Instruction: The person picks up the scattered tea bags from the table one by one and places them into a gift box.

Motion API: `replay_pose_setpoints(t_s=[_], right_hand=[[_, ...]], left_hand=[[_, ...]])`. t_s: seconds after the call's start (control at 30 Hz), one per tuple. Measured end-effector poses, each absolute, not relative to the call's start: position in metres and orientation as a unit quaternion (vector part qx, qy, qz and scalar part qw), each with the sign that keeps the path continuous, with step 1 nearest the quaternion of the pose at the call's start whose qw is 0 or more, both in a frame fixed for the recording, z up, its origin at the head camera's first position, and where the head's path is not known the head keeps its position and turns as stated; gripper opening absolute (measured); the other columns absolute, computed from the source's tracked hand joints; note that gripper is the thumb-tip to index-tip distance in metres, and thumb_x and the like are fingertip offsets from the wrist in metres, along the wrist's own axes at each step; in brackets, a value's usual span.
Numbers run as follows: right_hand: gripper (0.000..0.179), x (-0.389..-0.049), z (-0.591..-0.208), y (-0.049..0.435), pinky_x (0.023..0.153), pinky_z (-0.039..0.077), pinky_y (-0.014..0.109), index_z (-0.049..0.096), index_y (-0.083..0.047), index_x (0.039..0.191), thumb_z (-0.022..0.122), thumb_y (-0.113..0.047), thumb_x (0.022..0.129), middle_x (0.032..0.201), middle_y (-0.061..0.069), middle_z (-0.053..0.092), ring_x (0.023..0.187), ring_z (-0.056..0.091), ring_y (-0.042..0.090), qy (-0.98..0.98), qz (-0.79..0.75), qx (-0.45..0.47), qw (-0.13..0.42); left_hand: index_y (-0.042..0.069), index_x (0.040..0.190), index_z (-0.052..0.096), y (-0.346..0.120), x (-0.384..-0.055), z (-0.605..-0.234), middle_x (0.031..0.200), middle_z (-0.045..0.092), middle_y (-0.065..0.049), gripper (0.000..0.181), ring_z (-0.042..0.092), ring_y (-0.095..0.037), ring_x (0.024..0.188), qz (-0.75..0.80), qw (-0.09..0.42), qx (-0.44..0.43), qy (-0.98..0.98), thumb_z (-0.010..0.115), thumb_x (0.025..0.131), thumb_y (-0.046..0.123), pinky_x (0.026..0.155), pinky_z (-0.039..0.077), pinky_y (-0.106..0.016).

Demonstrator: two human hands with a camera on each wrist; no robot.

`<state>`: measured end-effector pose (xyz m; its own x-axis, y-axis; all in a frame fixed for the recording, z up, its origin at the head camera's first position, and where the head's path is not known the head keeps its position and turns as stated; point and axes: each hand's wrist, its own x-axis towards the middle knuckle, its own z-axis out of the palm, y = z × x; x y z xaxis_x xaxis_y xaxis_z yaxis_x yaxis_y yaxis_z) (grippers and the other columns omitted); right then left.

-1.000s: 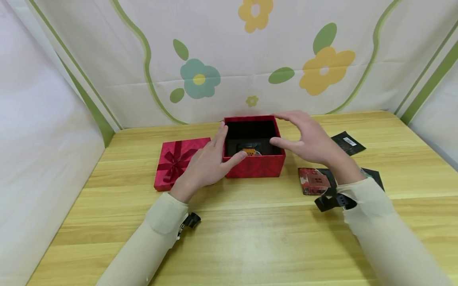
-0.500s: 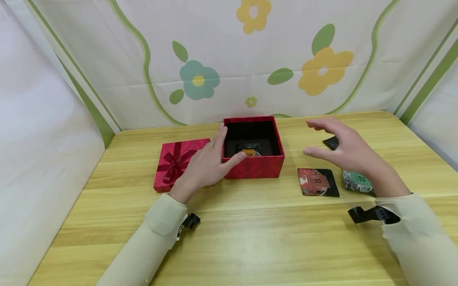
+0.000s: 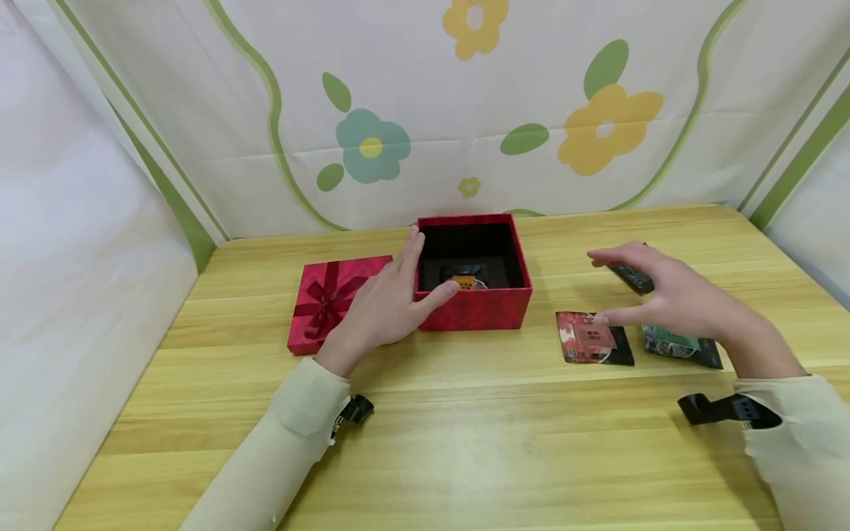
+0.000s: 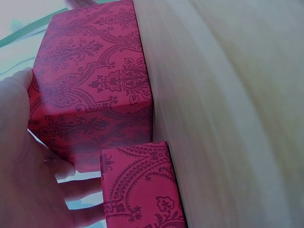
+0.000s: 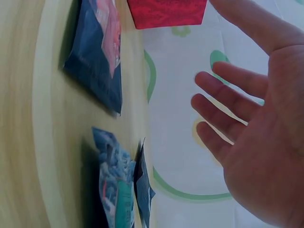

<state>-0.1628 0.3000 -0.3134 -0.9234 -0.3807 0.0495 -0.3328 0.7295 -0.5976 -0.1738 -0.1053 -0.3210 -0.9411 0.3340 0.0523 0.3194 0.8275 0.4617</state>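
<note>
with left hand [image 3: 385,306] and right hand [image 3: 684,295] both spread and pinching nothing. resting left fingers, nearly straight, against the left side of the open red box [image 3: 478,310], with thumb crossing its front rim. holding the right one in the air over the right part of the worktop [image 3: 465,428], well apart from the box, with thumb away from loosely bent fingers. standing upright between the hands, near the back edge, patterned red outside and black inside, and containing a packet with an orange label [image 3: 462,282]. flanked at left by a red lid [image 3: 312,284] topped with a ribbon bow [image 3: 325,304], just beside but apart, partly hidden by the left hand. flanked at right by a red-labelled packet [image 3: 591,343], partly covered by the right thumb tip in the head view; by a green-labelled packet [image 3: 684,348], just beside; and, farther back, by a dark packet [image 3: 634,279], partly hidden too. backed by a white curtain [image 3: 445,110] with yellow and blue-green flowers.
</note>
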Motion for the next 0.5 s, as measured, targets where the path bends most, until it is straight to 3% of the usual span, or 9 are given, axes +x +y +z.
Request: replay_pose_setpoints(t_s=[0.3, 0.5], right_hand=[[0.093, -0.164, -0.326, 0.301, 0.108, 0.038, 0.064, 0.050, -0.019, 0.156, 0.095, -0.041, 0.078, 0.151, 0.007, 0.054, 0.140, 0.046, 0.031, 0.925, -0.287, -0.221, 0.115], [0.091, -0.163, -0.332, 0.301, 0.107, 0.038, 0.033, 0.056, -0.017, 0.151, 0.096, -0.046, 0.074, 0.150, 0.005, 0.059, 0.136, 0.050, 0.026, 0.923, -0.266, -0.240, 0.138]], left_hand=[[0.021, 0.173, 0.002, -0.106, -0.173, -0.320, 0.180, 0.000, 0.010, 0.104, 0.042, -0.028, 0.157, 0.236, 0.014, 0.169, 0.957, 0.042, 0.098, 0.081, 0.080, 0.057, -0.040], [0.022, 0.173, 0.001, -0.106, -0.174, -0.321, 0.180, -0.001, 0.011, 0.105, 0.037, -0.027, 0.160, 0.242, 0.016, 0.172, 0.955, 0.042, 0.098, 0.082, 0.086, 0.058, -0.043]])
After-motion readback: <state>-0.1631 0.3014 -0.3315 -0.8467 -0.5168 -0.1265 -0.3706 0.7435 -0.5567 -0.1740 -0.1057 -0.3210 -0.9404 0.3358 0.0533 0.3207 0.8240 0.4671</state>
